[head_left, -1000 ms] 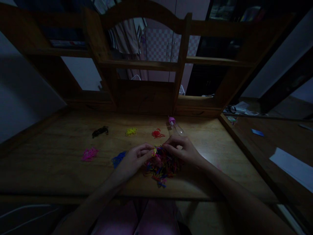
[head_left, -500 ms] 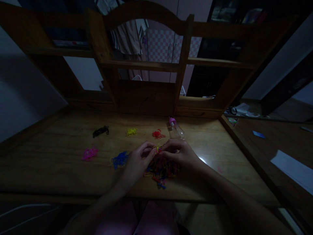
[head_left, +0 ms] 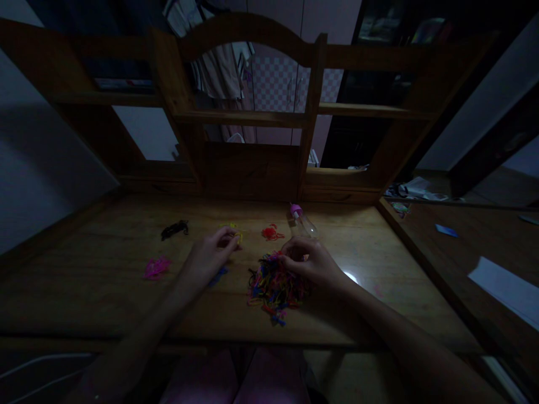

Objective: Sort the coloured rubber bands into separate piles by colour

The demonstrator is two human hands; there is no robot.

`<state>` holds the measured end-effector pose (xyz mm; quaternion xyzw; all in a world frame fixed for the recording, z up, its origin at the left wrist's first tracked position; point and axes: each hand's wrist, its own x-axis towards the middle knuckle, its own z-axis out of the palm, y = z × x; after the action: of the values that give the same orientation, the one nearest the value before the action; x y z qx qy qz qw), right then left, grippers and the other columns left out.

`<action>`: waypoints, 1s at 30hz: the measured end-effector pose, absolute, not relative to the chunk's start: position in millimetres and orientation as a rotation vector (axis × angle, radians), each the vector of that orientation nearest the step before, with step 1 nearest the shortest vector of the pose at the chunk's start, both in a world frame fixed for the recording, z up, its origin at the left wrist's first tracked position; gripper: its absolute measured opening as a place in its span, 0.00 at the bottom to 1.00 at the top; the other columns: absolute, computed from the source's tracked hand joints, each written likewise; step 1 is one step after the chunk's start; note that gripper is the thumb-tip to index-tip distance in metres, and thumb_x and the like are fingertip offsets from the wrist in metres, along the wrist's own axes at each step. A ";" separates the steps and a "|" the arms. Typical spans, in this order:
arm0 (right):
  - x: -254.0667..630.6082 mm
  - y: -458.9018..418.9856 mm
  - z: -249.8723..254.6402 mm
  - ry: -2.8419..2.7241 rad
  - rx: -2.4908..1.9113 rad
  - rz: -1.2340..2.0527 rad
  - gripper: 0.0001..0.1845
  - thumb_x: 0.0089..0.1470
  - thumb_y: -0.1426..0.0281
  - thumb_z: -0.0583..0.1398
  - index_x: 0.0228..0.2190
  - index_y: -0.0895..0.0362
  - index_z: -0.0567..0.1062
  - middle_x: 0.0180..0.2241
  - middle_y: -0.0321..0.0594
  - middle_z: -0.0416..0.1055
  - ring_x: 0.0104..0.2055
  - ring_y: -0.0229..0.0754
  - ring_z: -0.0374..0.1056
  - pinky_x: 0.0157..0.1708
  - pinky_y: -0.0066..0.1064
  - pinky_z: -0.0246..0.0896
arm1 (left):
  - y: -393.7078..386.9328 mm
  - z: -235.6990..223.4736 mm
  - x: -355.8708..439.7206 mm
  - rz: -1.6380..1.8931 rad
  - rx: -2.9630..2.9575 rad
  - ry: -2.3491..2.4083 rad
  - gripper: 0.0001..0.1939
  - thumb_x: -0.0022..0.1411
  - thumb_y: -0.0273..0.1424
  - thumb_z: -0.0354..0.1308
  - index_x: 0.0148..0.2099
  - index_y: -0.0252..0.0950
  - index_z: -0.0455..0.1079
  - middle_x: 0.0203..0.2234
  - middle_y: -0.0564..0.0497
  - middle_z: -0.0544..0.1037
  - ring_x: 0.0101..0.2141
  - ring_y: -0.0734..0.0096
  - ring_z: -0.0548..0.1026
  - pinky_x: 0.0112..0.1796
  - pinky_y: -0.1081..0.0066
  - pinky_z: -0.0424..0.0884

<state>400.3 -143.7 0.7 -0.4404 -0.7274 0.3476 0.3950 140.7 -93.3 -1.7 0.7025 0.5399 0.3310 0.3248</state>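
A heap of mixed coloured rubber bands (head_left: 273, 286) lies on the wooden desk (head_left: 105, 292) in front of me. My right hand (head_left: 309, 261) rests on the heap's upper right edge, fingers pinched into the bands. My left hand (head_left: 210, 252) is out over the small yellow pile (head_left: 236, 230), fingers closed on a yellow band. The blue pile (head_left: 219, 275) is mostly hidden under that hand. Separate small piles lie around: black (head_left: 174, 229), pink (head_left: 155, 266) and red (head_left: 272, 232).
A small clear bottle with a pink cap (head_left: 302, 220) lies on its side behind my right hand. A wooden hutch with shelves (head_left: 252, 118) rises along the desk's back edge. A second dark table (head_left: 471, 252) with papers stands to the right.
My left hand has left the mixed heap and moved up and left to the yellow pile, carrying a yellow band. My right hand stayed on the heap.
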 end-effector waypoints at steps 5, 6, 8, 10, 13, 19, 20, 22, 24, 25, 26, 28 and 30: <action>402.0 -140.3 -1.4 -1.816 -1.158 0.897 0.06 0.56 0.68 0.62 0.33 0.59 0.76 0.30 0.38 0.73 0.31 0.36 0.66 0.29 0.27 0.59 | -50.1 2.5 127.9 0.624 2.247 1.718 0.14 0.64 0.40 0.51 0.43 0.38 0.73 0.32 0.48 0.81 0.31 0.63 0.78 0.32 0.69 0.68; 402.2 -139.7 -2.1 -1.806 -1.156 0.905 0.06 0.56 0.68 0.62 0.33 0.59 0.76 0.31 0.38 0.73 0.31 0.36 0.66 0.29 0.27 0.59 | -44.9 3.5 127.9 0.570 2.315 1.758 0.15 0.65 0.40 0.50 0.43 0.37 0.73 0.32 0.47 0.81 0.31 0.62 0.78 0.32 0.69 0.67; 402.7 -138.6 -3.7 -1.781 -1.148 0.930 0.07 0.56 0.67 0.62 0.33 0.59 0.75 0.31 0.38 0.73 0.31 0.37 0.67 0.29 0.28 0.59 | -38.2 4.8 128.1 0.494 2.399 1.815 0.15 0.65 0.39 0.50 0.44 0.37 0.74 0.33 0.46 0.81 0.32 0.61 0.77 0.32 0.69 0.65; 403.2 -138.0 -5.3 -1.758 -1.139 0.952 0.08 0.56 0.67 0.62 0.33 0.59 0.75 0.31 0.38 0.73 0.31 0.37 0.67 0.30 0.28 0.60 | -35.3 4.7 127.2 0.461 2.430 1.841 0.16 0.65 0.38 0.50 0.47 0.38 0.74 0.34 0.46 0.80 0.33 0.61 0.77 0.32 0.68 0.65; 403.7 -137.7 -6.7 -1.724 -1.133 0.987 0.09 0.56 0.65 0.62 0.33 0.59 0.75 0.31 0.38 0.73 0.31 0.37 0.67 0.30 0.28 0.60 | -36.5 3.6 125.6 0.508 2.488 1.851 0.16 0.65 0.38 0.51 0.48 0.36 0.73 0.36 0.44 0.79 0.34 0.60 0.76 0.33 0.67 0.66; 401.9 -137.7 -3.8 -1.656 -1.141 1.048 0.08 0.54 0.67 0.64 0.32 0.60 0.76 0.30 0.37 0.73 0.29 0.36 0.66 0.28 0.27 0.59 | -71.4 10.4 151.0 0.831 2.259 1.389 0.15 0.64 0.41 0.55 0.43 0.38 0.76 0.40 0.47 0.79 0.37 0.64 0.77 0.40 0.68 0.71; 401.4 -137.8 -2.9 -1.649 -1.137 1.062 0.08 0.54 0.67 0.64 0.32 0.60 0.76 0.30 0.37 0.73 0.29 0.36 0.66 0.28 0.27 0.60 | -80.9 12.4 159.3 0.803 2.142 1.266 0.14 0.63 0.41 0.56 0.43 0.39 0.76 0.40 0.48 0.80 0.38 0.65 0.77 0.41 0.68 0.71; 400.5 -138.2 -0.7 -1.639 -1.120 1.093 0.07 0.53 0.68 0.64 0.32 0.60 0.76 0.29 0.37 0.73 0.29 0.35 0.66 0.28 0.27 0.60 | -98.9 15.9 175.6 0.729 1.934 1.053 0.14 0.62 0.40 0.58 0.45 0.39 0.76 0.40 0.49 0.81 0.40 0.65 0.78 0.42 0.69 0.72; 399.7 -138.9 1.7 -1.625 -1.096 1.130 0.07 0.53 0.68 0.64 0.31 0.60 0.76 0.29 0.37 0.72 0.29 0.35 0.66 0.29 0.27 0.60 | -111.7 17.9 188.0 0.705 1.830 0.950 0.13 0.61 0.38 0.60 0.45 0.39 0.77 0.40 0.49 0.81 0.41 0.65 0.78 0.43 0.69 0.72; 399.4 -139.3 2.8 -1.617 -1.085 1.151 0.07 0.53 0.68 0.64 0.31 0.60 0.76 0.29 0.37 0.72 0.29 0.35 0.66 0.29 0.27 0.60 | -115.6 18.5 192.0 0.715 1.815 0.942 0.12 0.61 0.37 0.61 0.44 0.39 0.77 0.39 0.50 0.81 0.40 0.65 0.78 0.43 0.70 0.72; 399.2 -139.7 3.8 -1.609 -1.077 1.169 0.07 0.52 0.68 0.65 0.31 0.60 0.76 0.28 0.37 0.72 0.29 0.35 0.66 0.29 0.27 0.60 | -117.9 18.8 194.7 0.733 1.812 0.951 0.11 0.60 0.36 0.61 0.43 0.38 0.78 0.38 0.50 0.82 0.40 0.66 0.78 0.43 0.70 0.72; 399.1 -140.1 4.6 -1.591 -1.065 1.200 0.08 0.52 0.67 0.65 0.30 0.60 0.76 0.28 0.36 0.72 0.29 0.35 0.66 0.30 0.27 0.60 | -119.2 19.4 196.4 0.759 1.801 0.979 0.09 0.60 0.35 0.61 0.41 0.38 0.78 0.36 0.50 0.82 0.38 0.66 0.78 0.42 0.71 0.72; 399.5 -139.8 3.2 -1.562 -1.047 1.238 0.09 0.51 0.66 0.66 0.30 0.60 0.76 0.28 0.36 0.72 0.29 0.35 0.66 0.30 0.27 0.60 | -118.4 20.2 195.2 0.755 1.758 0.976 0.08 0.59 0.34 0.62 0.39 0.37 0.78 0.34 0.50 0.82 0.37 0.67 0.78 0.40 0.71 0.72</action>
<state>399.5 -139.8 3.2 -0.4197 -0.6261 0.4963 0.4308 195.2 -118.4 20.2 0.7197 0.3994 0.3089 0.4766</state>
